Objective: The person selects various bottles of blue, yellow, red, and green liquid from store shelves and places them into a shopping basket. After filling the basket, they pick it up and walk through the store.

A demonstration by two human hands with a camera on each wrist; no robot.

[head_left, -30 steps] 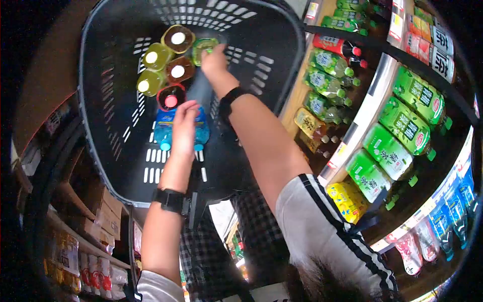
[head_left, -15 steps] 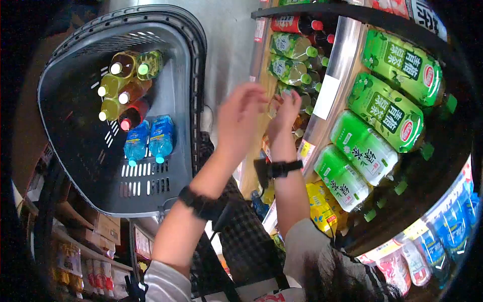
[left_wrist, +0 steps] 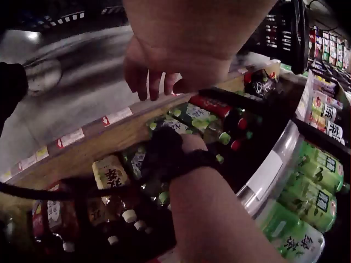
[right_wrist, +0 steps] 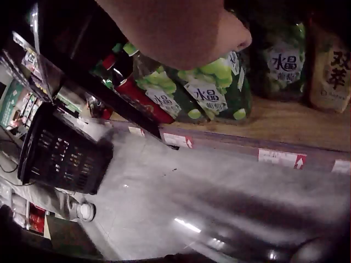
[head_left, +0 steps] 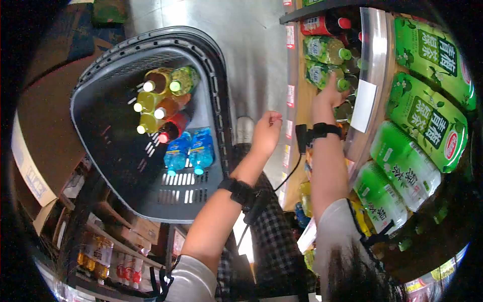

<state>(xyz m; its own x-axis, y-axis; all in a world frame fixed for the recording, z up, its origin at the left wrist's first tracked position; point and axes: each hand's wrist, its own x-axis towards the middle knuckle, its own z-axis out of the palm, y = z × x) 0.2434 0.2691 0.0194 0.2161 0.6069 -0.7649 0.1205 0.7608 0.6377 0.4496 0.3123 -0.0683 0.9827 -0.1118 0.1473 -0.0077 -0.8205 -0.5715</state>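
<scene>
My right hand (head_left: 328, 98) is at the shelf, thumb against a green-labelled bottle (head_left: 317, 73) of pale drink with a green cap; its other fingers are mostly hidden. In the right wrist view that hand (right_wrist: 181, 30) covers the upper ends of the green-labelled bottles (right_wrist: 211, 94). Between basket and shelf, my left hand (head_left: 266, 135) hangs empty, fingers loosely bent; the left wrist view shows this hand (left_wrist: 175, 49) above the shelf's front edge. The black basket (head_left: 103, 173) holds several bottles with yellow, brown and red drinks, a green-capped one (head_left: 184, 80) and two blue ones (head_left: 202, 151).
Big green tea bottles (head_left: 427, 116) lie on the shelf to the right, behind a clear divider (head_left: 370, 60). A red-labelled bottle (head_left: 318, 25) lies beyond the green-labelled ones. Grey floor (head_left: 261, 65) runs between basket and shelf. Another stocked shelf (head_left: 115, 236) is at lower left.
Both hands have left the basket. The right hand has moved right and up among the green-labelled bottles; the left hand has drawn back from the shelf. The whole view has shifted.
</scene>
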